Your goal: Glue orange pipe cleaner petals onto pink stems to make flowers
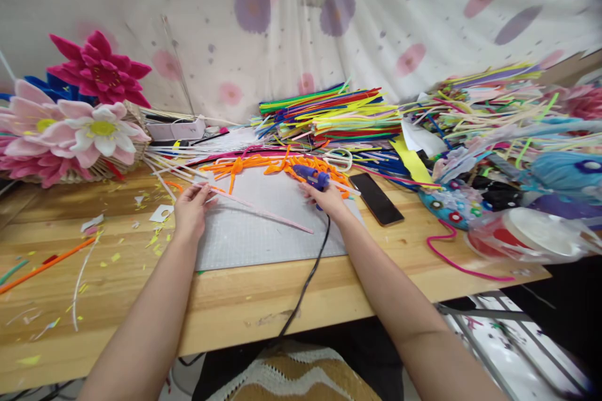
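Observation:
Closed at the fingertips, my left hand (192, 208) pinches a thin pale pipe cleaner (277, 219) that slants down to the right over the grey cutting mat (263, 250). A small orange bit shows close to those fingers. My right hand (327, 199) is wrapped round a blue-purple hot glue gun (308, 175). A whitish glue stick (347, 188) pokes out of its rear, and a black cord (308, 279) runs down from it past the table edge. Behind both hands, orange fuzzy pipe-cleaner pieces (235, 166) lie along the mat's far side.
A phone (377, 199) lies right of the mat, near white-handled scissors (347, 156). Bundles of coloured pipe cleaners (324, 116) are piled behind. Fuzzy flowers (101, 69) stand at left, above scattered scraps. A lidded red-and-white tub (527, 235) sits at the right edge.

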### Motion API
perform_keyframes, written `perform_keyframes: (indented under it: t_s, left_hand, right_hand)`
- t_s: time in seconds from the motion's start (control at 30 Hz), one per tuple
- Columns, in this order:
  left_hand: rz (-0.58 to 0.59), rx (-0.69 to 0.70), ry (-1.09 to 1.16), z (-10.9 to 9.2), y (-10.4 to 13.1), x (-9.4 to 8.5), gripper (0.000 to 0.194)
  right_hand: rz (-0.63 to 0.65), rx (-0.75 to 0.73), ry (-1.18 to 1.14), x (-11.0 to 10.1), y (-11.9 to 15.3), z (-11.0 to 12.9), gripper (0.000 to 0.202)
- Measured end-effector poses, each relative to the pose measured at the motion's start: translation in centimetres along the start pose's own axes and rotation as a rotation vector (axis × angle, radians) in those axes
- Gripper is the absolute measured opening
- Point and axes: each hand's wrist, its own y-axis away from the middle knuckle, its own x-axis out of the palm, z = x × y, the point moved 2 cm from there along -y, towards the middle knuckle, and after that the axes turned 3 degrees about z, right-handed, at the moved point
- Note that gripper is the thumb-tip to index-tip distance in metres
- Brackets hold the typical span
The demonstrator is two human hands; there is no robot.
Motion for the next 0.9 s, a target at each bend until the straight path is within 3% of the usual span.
perform_keyframes:
  t_s: [0.13, 0.27, 0.4, 0.53, 0.73, 0.9]
  left_hand:
    - [-0.032, -0.020, 0.089, 0.2, -0.4, -0.2, 0.016]
    - [-0.063, -0.020, 0.130, 0.2, -0.3, -0.2, 0.013]
    - [-0.071, 0.000, 0.130, 0.1, 0.0, -0.1, 0.011]
    - [-0.065, 0.042, 0.112, 0.1, 0.1, 0.1, 0.013]
    - [0.081, -0.046, 0.040, 1.0, 0.2, 0.6, 0.020]
    - [0.114, -0.057, -0.033, 1.3, 0.7, 1.2, 0.027]
  right_hand:
    - [0.105, -0.054, -0.205, 0.6, 0.6, 1.6, 0.039]
    - [0.237, -0.142, -0.050, 2.1, 1.2, 2.6, 0.035]
    - [0.157, -0.145, 0.056, 3.0, 0.6, 2.1, 0.029]
    - [0.060, -0.085, 0.059, 2.3, 0.0, 1.8, 0.034]
    - [0.049, 0.020, -0.052, 1.2, 0.0, 2.0, 0.032]
    - [0.019, -0.007, -0.199, 2.6, 0.1, 1.9, 0.034]
